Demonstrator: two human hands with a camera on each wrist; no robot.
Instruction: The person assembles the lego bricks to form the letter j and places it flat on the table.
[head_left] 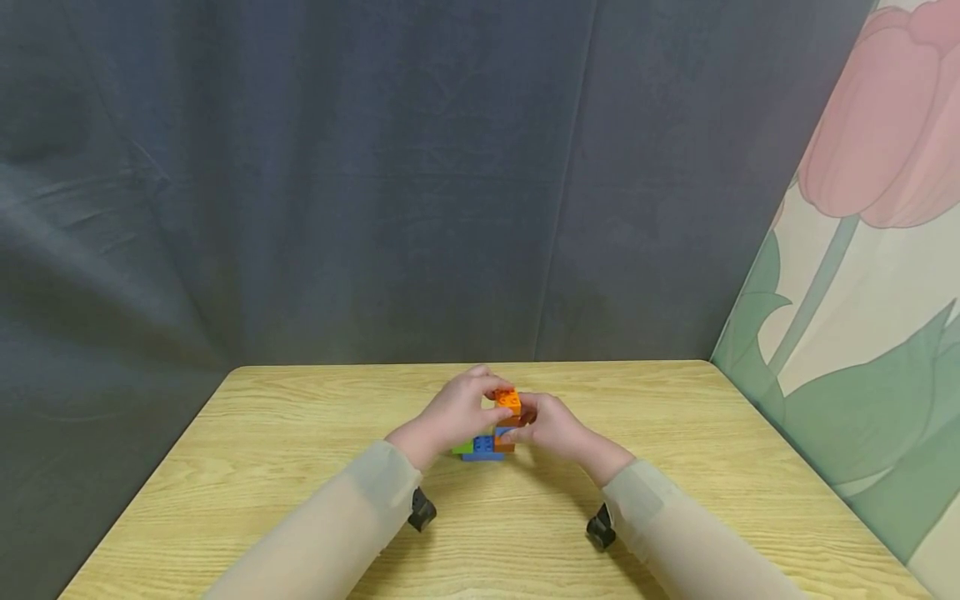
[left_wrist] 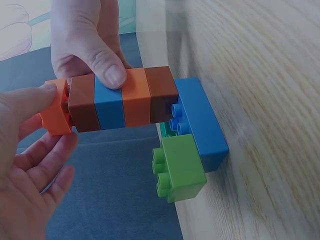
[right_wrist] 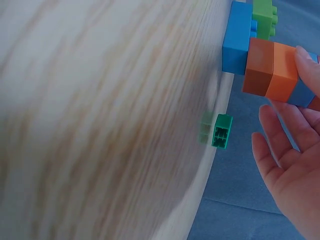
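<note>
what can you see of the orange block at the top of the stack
The orange block looks like plastic, small and boxy, with round studs on its top face. The left hand pinches it between thumb and fingers. It looks slightly askew over the brown block below, with studs showing between.

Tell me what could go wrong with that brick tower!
The top orange brick in the left hand might go on crooked, because studs still show under it.

The tall stack stands on one end of the blue base brick, so a hard push could tip it, though the right hand is holding it.
</note>
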